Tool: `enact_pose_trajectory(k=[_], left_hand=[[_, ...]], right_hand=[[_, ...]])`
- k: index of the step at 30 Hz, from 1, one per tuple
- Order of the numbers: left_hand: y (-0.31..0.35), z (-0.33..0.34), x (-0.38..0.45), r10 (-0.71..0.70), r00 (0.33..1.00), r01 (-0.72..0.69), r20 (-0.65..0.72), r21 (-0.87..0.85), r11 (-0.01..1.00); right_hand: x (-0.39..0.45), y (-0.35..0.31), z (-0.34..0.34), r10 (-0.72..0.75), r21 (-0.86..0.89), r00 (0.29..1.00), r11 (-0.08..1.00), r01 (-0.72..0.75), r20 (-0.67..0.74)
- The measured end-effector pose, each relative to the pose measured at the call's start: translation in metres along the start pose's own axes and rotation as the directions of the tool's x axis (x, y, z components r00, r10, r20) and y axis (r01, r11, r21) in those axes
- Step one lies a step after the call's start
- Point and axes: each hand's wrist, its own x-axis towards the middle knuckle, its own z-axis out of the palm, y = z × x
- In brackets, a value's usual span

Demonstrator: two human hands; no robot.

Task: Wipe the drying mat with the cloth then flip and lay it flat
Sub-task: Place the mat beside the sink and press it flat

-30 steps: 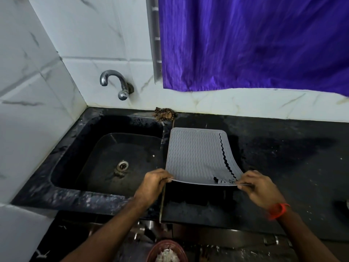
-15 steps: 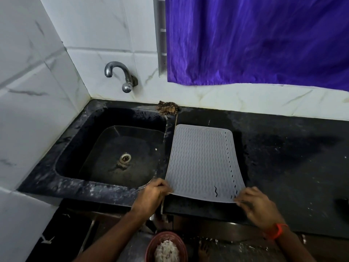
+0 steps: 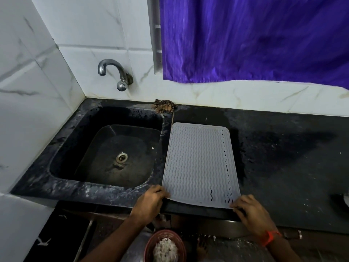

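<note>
1. Head view shows the grey drying mat (image 3: 200,163), a soft sheet with rounded corners and wavy ridges, lying flat on the black speckled counter (image 3: 283,157) just beside the sink (image 3: 120,152).
2. Left hand (image 3: 151,201) pinches the near left corner of the mat; right hand (image 3: 249,208) pinches the near right corner, which is slightly lifted.
3. Crumpled brown cloth (image 3: 164,106) rests at the back wall, behind the mat.
4. Fingertips under the mat edge are hidden.

Dim, soft light; wide-angle edge distortion
</note>
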Motion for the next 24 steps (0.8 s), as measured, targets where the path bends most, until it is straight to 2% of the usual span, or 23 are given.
enact_pose_trajectory(k=[3, 6, 10, 15, 19, 24], left_hand=[[-0.002, -0.001, -0.001, -0.033, 0.998, 0.034, -0.056, 0.007, 0.999], [-0.005, -0.001, 0.001, -0.064, 0.991, 0.063, -0.116, -0.010, 0.998], [0.000, 0.000, 0.012, -0.049, 0.988, 0.046, -0.144, -0.022, 0.999], [0.006, -0.003, 0.038, -0.101, 0.991, 0.107, -0.092, 0.055, 0.993], [0.007, -0.001, 0.049, -0.118, 0.993, 0.115, 0.005, 0.187, 0.976], [-0.003, -0.010, 0.066, -0.218, 0.976, 0.219, -0.021, 0.130, 0.967]], right_hand=[[-0.003, 0.000, -0.003, -0.029, 0.006, 0.999, 1.000, 0.029, -0.037], [-0.003, -0.001, -0.005, 0.022, 0.081, 0.994, 0.997, -0.013, -0.111], [0.006, -0.003, -0.004, 0.091, 0.108, 0.988, 0.991, -0.077, -0.127], [0.030, -0.004, 0.005, 0.182, 0.149, 0.973, 0.976, -0.161, -0.142], [0.048, -0.005, 0.013, 0.164, 0.046, 0.986, 0.986, -0.162, -0.039], [0.075, -0.003, 0.000, 0.241, 0.199, 0.963, 0.956, -0.215, -0.119]])
